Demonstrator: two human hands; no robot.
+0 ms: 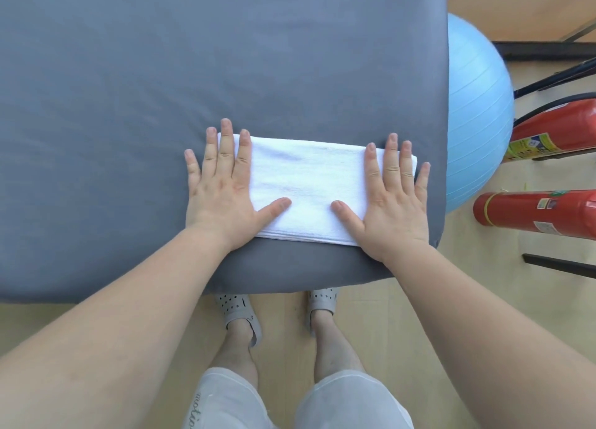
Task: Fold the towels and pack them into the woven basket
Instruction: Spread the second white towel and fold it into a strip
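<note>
Towel: A white towel (306, 186), already folded into a long rectangle of several layers, is lying near the front right corner of the grey padded table (129, 106), its long side running left to right in front of you.

Left hand: Your left hand (219, 193) is lying flat on the towel's left end, palm down, partly overhanging onto the table. The fingers are straight and spread apart, and the thumb is reaching inward across the cloth. Nothing is being pinched.

Right hand: Your right hand (393, 199) is mirroring it on the right end, fingers straight and fanned, thumb pointing inward toward the other thumb.

Why held this way: You appear to be pressing both ends flat so the layers are staying aligned and the creases are setting. Open palms are spreading the pressure where a pinch would bunch the cloth.

Why placed here: The towel is sitting close to the table's front edge, likely so you are working within easy reach while standing.

Basket: The woven basket is not showing in this view, nor are any other towels.

Stage: Judging by the stacked edges along the near side, this towel is looking close to finished, with perhaps one more fold across its length before packing.

Surroundings: A light blue exercise ball (477, 112) is sitting just beside the table's right edge, with two red fire extinguishers (535, 212) lying on the floor beyond it.
</note>
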